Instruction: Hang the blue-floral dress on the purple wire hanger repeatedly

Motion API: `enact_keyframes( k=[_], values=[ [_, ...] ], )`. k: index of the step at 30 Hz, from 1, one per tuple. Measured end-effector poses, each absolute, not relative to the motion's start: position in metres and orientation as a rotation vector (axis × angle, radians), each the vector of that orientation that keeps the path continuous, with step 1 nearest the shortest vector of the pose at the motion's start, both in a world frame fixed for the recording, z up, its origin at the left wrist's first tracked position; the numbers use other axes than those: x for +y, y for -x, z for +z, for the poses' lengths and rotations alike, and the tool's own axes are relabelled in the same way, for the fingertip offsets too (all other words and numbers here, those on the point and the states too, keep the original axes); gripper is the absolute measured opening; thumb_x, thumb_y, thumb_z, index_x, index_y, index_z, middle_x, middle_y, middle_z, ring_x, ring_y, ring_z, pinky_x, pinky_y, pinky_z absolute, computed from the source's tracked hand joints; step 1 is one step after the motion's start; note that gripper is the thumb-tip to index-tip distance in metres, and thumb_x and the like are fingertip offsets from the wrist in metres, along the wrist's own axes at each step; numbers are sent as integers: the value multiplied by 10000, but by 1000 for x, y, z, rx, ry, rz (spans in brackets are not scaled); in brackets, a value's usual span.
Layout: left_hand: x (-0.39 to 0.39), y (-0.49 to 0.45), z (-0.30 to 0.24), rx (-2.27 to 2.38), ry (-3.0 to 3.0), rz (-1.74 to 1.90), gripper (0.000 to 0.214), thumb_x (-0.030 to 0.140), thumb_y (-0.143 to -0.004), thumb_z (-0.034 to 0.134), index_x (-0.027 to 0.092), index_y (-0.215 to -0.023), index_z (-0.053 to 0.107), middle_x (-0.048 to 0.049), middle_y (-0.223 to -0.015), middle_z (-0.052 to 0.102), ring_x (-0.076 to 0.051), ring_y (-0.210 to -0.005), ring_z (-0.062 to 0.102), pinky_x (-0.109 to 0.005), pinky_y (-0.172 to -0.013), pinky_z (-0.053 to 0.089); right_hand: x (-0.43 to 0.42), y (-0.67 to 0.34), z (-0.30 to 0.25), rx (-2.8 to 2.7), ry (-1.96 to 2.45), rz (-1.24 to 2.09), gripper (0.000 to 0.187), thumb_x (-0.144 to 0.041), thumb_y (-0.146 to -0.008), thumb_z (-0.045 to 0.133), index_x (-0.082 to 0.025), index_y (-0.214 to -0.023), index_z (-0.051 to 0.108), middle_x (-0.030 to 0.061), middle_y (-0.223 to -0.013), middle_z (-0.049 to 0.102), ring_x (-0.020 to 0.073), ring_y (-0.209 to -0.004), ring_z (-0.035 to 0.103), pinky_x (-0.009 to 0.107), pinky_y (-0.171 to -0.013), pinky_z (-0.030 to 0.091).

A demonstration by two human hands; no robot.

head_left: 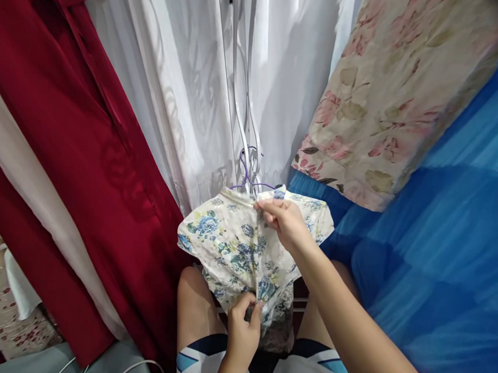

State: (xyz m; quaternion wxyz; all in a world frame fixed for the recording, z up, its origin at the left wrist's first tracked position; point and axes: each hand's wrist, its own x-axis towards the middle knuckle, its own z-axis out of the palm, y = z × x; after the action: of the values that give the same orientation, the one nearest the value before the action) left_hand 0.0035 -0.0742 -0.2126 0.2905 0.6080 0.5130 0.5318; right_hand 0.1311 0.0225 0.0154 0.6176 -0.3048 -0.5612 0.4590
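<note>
A short-sleeved white blouse (224, 239) with blue and yellow-green flowers hangs between my knees on a thin purple hanger (246, 173). A straight seam or closure runs down its middle. At the top of that line, just below the neckline, my right hand (286, 220) is closed in a pinch on the cloth; whether a small fastener sits between the fingertips cannot be made out. Lower down, my left hand (243, 320) pinches the blouse beside the same line, thumb and forefinger pressed on the fabric.
White strips (251, 88) hang down to the hanger's hook, before a white curtain (196, 79). Long red cloth (110, 175) hangs on the left. On the right are a pink-flowered cloth (377, 111) and blue fabric (431, 256). A white cable (136, 364) lies at lower left.
</note>
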Motion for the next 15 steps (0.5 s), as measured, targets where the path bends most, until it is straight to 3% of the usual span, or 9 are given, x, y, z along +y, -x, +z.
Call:
enact_keyframes(
  k=[4, 8, 12, 14, 15],
  values=[
    [-56, 0, -217, 1336, -1545, 1480, 243, 402, -874, 609, 184, -781, 666, -64, -774, 648, -233, -791, 608, -305, -755, 467, 22, -118, 25, -1238, 675, 1049, 244, -346, -761, 708, -154, -637, 624, -45, -462, 461, 64, -417, 301, 232, -423, 169],
    [-35, 9, -171, 1234, -1416, 1760, 284, 368, -869, 642, 198, -1094, 673, -94, -1007, 668, -227, -924, 618, -310, -849, 476, 4, -116, -1, -1330, 749, 937, 256, -373, -829, 662, -168, -691, 594, -49, -458, 496, 75, -418, 369, 226, -438, 246],
    [-13, 21, -78, 1078, -1681, 1901, 375, 358, -954, 527, 214, -1297, 571, -2, -721, 567, -132, -604, 488, -242, -624, 433, -8, -123, -8, -1386, 754, 864, 264, -364, -843, 646, -188, -669, 553, -54, -458, 480, 82, -424, 394, 222, -436, 280],
    [-4, 22, -36, 1010, -1955, 1846, 378, 352, -962, 519, 225, -1317, 553, 5, -720, 569, -127, -606, 488, -239, -625, 431, -11, -126, -4, -1405, 749, 834, 259, -363, -850, 642, -193, -676, 552, -53, -468, 477, 85, -430, 403, 224, -439, 296],
    [-1, 21, -21, 1001, -2102, 1780, 307, 346, -966, 515, 224, -1232, 607, -8, -764, 600, -128, -638, 518, -241, -646, 440, -11, -127, -2, -1411, 743, 835, 256, -363, -855, 639, -195, -681, 551, -50, -474, 479, 87, -436, 409, 226, -443, 302]
  ],
)
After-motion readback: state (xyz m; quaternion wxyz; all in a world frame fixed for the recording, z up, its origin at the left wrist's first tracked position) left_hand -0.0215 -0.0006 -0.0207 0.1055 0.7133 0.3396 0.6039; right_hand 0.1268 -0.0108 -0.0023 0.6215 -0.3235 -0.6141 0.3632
